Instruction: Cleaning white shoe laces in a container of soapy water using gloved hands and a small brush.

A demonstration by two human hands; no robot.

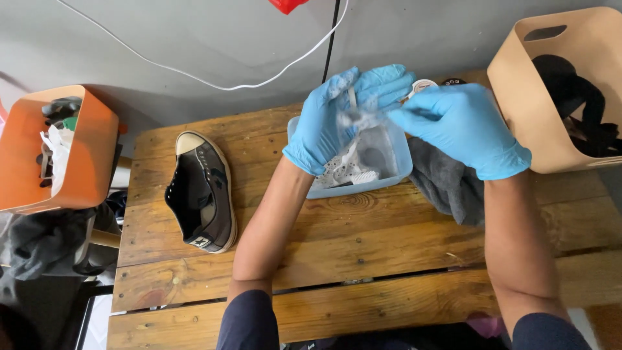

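Observation:
Both my hands wear blue gloves and meet above a pale blue plastic tub (398, 170) of soapy water on the wooden table (337, 240). My left hand (337, 120) grips a wet white shoelace (357, 120) bunched over the tub. My right hand (463, 126) pinches the same lace from the right. A white brush (353, 178) and foam lie inside the tub. A dark grey sneaker (202, 193) without laces rests on the table to the left, apart from both hands.
A grey cloth (447, 185) lies right of the tub. A tan bin (564, 84) with dark items stands at the back right. An orange bin (55, 149) sits off the table's left. A white cable (214, 83) runs along the grey wall behind.

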